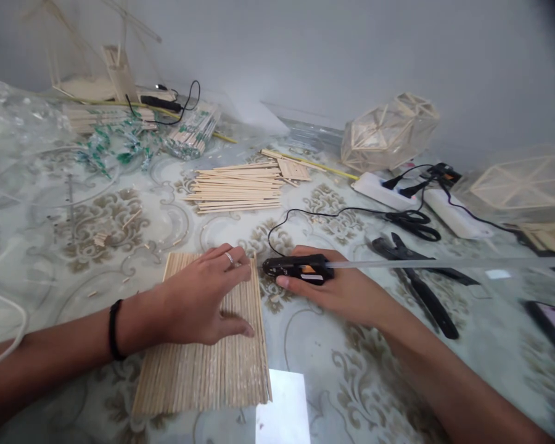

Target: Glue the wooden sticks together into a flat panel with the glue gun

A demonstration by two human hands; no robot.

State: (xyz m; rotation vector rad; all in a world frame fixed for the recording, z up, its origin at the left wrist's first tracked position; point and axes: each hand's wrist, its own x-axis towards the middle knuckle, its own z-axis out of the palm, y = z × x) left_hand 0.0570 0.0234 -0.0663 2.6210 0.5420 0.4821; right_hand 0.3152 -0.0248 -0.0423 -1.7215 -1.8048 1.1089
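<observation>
Glue gun (296, 269) fills right grip (349, 295); spread left grip (206, 293) touches stick panel (203, 376).

Stick mat (203, 377) is ribbed wood, glossy in patches; loose sticks (238, 190) matt wood; glue gun (277, 266) plastic; tablecloth (326, 382) smooth, glossy.

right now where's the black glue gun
In the head view, the glue gun is near the middle, in the right hand, just right of the joined row of sticks.
</observation>
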